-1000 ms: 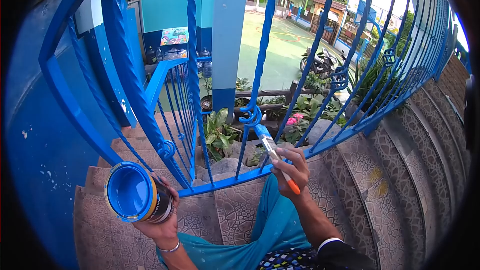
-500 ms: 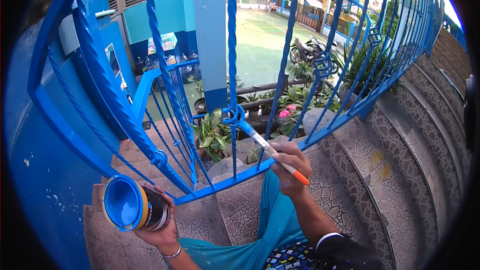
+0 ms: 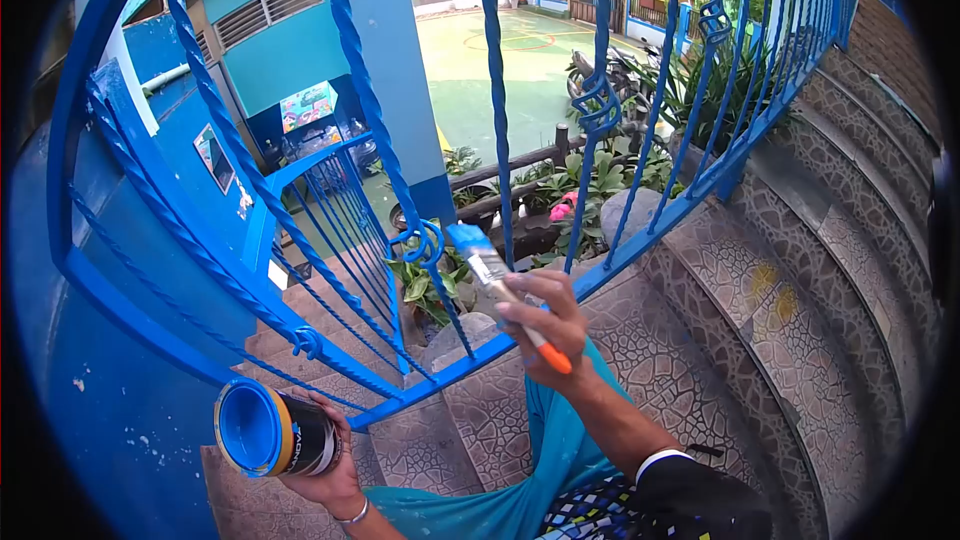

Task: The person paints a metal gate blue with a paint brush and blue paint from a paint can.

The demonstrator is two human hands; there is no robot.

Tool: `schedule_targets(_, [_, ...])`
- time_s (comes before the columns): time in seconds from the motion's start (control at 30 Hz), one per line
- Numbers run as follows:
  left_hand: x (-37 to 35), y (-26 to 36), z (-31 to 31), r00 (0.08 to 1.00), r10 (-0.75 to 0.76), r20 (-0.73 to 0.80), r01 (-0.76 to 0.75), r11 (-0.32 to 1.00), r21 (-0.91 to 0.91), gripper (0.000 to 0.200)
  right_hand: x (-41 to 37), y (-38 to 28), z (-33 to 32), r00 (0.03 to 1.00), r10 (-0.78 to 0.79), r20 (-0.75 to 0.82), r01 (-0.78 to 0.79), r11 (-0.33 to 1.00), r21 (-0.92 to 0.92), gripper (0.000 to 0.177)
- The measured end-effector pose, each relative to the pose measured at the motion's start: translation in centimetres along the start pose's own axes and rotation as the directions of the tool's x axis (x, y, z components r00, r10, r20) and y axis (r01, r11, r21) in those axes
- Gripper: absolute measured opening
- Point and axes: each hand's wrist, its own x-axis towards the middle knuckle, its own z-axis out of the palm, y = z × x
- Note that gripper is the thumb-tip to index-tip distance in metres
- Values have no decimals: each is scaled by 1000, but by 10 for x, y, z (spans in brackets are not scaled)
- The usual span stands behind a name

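Note:
My right hand (image 3: 548, 325) grips a paintbrush (image 3: 488, 266) with a pale ferrule and an orange-tipped handle. Blue paint coats its bristles, which are just right of a curled ornament (image 3: 418, 243) on a twisted bar of the blue railing (image 3: 490, 352); a small gap seems to lie between them. At lower left, my left hand (image 3: 330, 475) is wrapped round a paint can (image 3: 262, 430), tilted so its open mouth faces me. Blue paint shows inside, and the label is dark with a yellow-orange band near the rim.
Curved stone-patterned steps (image 3: 700, 340) climb to the right and descend beyond the railing at left. A blue wall (image 3: 100, 380) stands close on my left. Past the bars are leafy plants (image 3: 430, 285), a pillar (image 3: 400, 90) and a green court (image 3: 480, 70).
The brush has come off the curled ornament and now angles more toward me, its bristles in view. The whole view has shifted, with the ornament now farther left. The can stays in my left hand.

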Motion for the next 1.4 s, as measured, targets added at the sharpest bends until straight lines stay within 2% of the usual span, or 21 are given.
schedule_targets(0.03, [-1,-1,0,1000,-2,-10,2,1000,2,78,-8,-2,10,998,-1,60,1,1000,-1,45])
schedule_targets(0.13, [1,-2,3,1000,-2,-23,2,1000,2,77,-23,-15,27,996,38,77,-40,999,24,39])
schedule_targets(0.27, [4,-1,4,999,-5,-46,4,1000,-18,78,-23,-11,15,987,9,158,-44,975,217,37])
schedule_targets(0.37, [1,0,7,999,-18,-31,17,1000,-21,81,-19,-3,8,996,55,76,-74,961,267,34])
schedule_targets(0.4, [0,0,8,1000,-23,-22,23,1000,-19,83,-20,5,10,995,98,-28,-85,951,298,33])
schedule_targets(0.5, [0,3,7,1000,-7,-13,7,1000,25,82,-23,18,19,971,211,-117,-161,928,336,34])
schedule_targets(0.73, [-3,9,18,998,-34,-56,34,999,-11,79,-46,2,12,989,69,129,-111,930,350,29])
schedule_targets(0.8, [-11,13,25,994,-52,-99,49,998,-38,79,-35,6,8,997,81,-5,-76,954,291,32])
schedule_targets(0.87, [-16,19,19,997,-49,-56,49,999,7,81,-9,5,6,991,85,-106,-60,973,225,34])
schedule_targets(0.9, [-18,22,18,998,-46,-32,46,999,26,81,1,7,7,991,70,-113,-50,984,170,41])
schedule_targets(1.03, [-30,39,14,999,-22,-23,23,998,55,81,16,-10,9,996,-27,85,22,998,60,42])
schedule_targets(1.07, [-32,45,14,1000,-12,-19,13,998,65,81,12,-18,10,990,-83,118,84,996,-2,40])
schedule_targets(1.17, [-42,59,19,999,18,-46,-16,999,48,80,8,-36,0,904,-102,414,83,995,64,39])
schedule_targets(1.2, [-46,62,22,998,30,-51,-27,998,48,79,12,-39,-4,881,-114,460,94,993,66,38])
schedule_targets(1.3, [-54,66,39,991,73,-111,-70,997,27,80,42,-42,-14,956,-131,262,135,991,1,37])
schedule_targets(1.33, [-54,69,44,985,97,-141,-95,995,22,83,54,-42,-16,968,-163,193,182,980,-82,39])
schedule_targets(1.37, [-55,71,45,978,116,-174,-115,993,18,86,64,-41,-15,971,-178,161,199,972,-124,38])
schedule_targets(1.4, [-53,74,42,983,129,-131,-124,991,40,85,72,-41,-13,960,-183,212,218,964,-154,37])
